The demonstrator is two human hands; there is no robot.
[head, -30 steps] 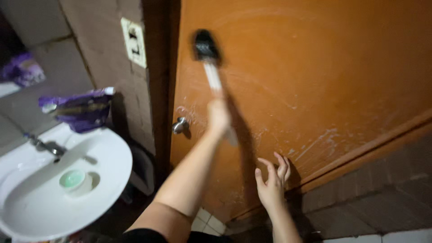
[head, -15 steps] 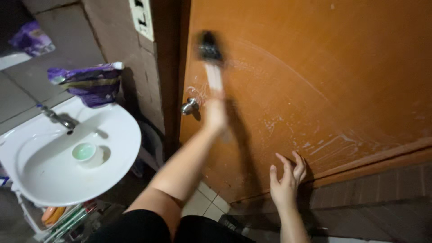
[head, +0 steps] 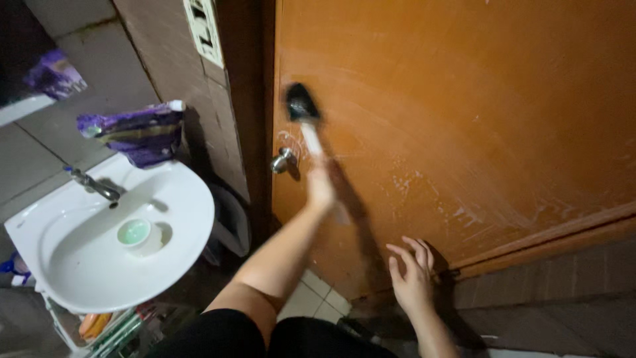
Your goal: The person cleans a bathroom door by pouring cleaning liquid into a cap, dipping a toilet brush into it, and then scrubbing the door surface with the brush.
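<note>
The left hand (head: 320,187) is closed round the pale handle of a dark-headed brush (head: 301,106), pressing its bristles against the orange door (head: 464,119) just above the metal knob (head: 281,160), apparently to scrub it. The right hand (head: 412,278), fingers spread and empty, braces flat on the door's lower part. A white sink (head: 99,245) with a purple packet (head: 136,132) stands to the left, clear of the brush.

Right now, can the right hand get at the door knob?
Probably yes, with a stretch. The right hand rests open, low on the orange door; the door knob sits up and across, with the left hand and its brush in between.
</note>
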